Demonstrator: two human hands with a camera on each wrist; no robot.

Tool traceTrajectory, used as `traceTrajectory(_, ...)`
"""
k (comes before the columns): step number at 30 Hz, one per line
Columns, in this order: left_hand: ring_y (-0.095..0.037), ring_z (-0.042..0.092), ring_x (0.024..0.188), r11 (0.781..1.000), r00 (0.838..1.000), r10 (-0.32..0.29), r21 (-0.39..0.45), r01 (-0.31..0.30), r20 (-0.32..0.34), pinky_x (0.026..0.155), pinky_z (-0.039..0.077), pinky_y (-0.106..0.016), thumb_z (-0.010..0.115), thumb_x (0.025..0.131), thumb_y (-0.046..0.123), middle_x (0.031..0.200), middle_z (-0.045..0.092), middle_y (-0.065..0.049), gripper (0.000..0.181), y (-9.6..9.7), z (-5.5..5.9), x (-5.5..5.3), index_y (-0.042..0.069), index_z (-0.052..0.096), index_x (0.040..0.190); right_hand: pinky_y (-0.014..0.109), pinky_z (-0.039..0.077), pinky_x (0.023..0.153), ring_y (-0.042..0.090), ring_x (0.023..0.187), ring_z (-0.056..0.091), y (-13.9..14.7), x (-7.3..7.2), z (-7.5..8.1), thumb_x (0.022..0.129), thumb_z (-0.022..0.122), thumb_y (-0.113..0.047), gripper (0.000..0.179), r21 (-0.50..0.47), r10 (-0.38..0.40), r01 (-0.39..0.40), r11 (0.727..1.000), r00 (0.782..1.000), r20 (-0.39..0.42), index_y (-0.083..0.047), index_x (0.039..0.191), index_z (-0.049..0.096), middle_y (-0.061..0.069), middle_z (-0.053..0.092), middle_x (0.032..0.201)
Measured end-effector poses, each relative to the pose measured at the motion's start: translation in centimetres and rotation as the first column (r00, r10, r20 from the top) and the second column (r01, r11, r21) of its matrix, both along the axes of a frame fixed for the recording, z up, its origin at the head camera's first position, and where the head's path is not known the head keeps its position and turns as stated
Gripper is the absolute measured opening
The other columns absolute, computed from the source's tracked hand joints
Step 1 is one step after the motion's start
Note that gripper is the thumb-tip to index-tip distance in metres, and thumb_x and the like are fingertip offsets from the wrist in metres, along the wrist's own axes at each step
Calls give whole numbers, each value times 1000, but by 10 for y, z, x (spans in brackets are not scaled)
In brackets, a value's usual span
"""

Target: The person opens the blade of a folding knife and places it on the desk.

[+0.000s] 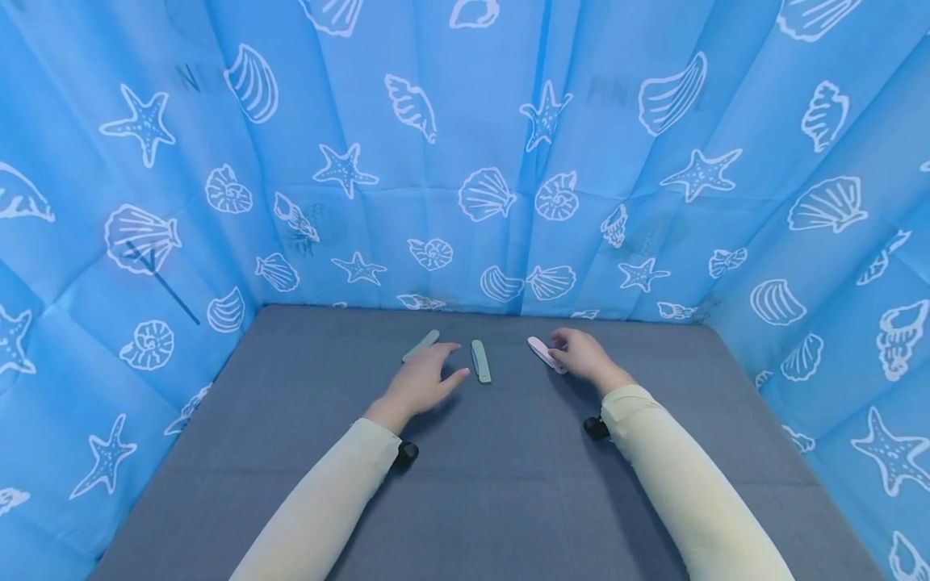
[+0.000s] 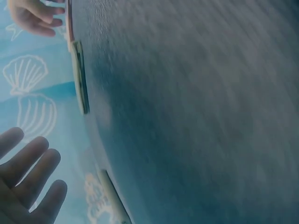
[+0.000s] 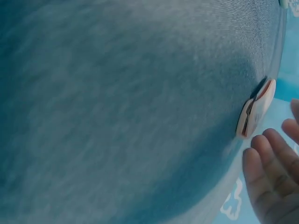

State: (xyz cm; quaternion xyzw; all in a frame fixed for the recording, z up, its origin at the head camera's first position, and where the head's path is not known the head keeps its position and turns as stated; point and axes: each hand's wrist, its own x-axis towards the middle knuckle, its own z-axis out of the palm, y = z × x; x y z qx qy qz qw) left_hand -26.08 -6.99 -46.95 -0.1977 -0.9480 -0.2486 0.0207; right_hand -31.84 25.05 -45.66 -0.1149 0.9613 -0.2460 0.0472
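Three slim items that look like folded pocket knives lie on the grey table in the head view. A pink folding knife (image 1: 543, 353) (image 3: 257, 109) is at the right, with a dark slot along its side. My right hand (image 1: 581, 355) hovers at its near end, fingers loosely bent and fingertips close to it. One green folding knife (image 1: 481, 361) (image 2: 80, 77) lies in the middle, between the hands. My left hand (image 1: 417, 379) reaches over the table with fingers spread, partly hiding another green folding knife (image 1: 420, 345) (image 2: 113, 198) behind it. Neither hand holds anything.
The grey cloth-covered table (image 1: 494, 484) runs back to a blue curtain (image 1: 450, 161) printed with white shells and starfish, which also closes off both sides. A black wrist device (image 1: 408, 453) shows under the left sleeve, and a similar device (image 1: 596, 428) under the right one.
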Motion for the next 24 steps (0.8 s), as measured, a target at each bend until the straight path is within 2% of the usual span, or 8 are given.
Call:
traceTrajectory(5,-25,46,138,1000,1000,-8,4,8,18,112,37,-44,53,102,49,148,51,-7,59,10,-1,-1,12,49,147,50,50,91,37,107,62,-5,-6,-2,98,61,-12,36,52,-26,23,998,998,50,6,129,58,24,65,117)
traceTrajectory(11,-24,47,137,1000,999,-23,7,23,43,111,39,-43,53,102,48,148,51,-7,57,22,-1,0,12,50,146,45,53,82,32,93,64,-8,-9,-5,97,62,-8,31,76,-38,35,996,998,48,5,124,62,21,66,108)
traceTrajectory(17,-23,49,135,999,998,-33,11,33,52,109,40,-43,54,103,45,147,52,-7,52,35,-1,4,14,52,145,36,51,69,24,79,60,-8,-8,-6,90,65,-6,32,31,-91,89,996,992,86,5,120,64,14,64,95)
traceTrajectory(24,-21,52,131,998,996,-37,57,33,75,107,43,-43,53,103,46,144,55,-5,51,47,-1,13,16,53,144,32,53,64,21,76,63,-10,0,-11,86,70,-7,29,-41,-116,124,991,982,151,5,112,64,14,66,94)
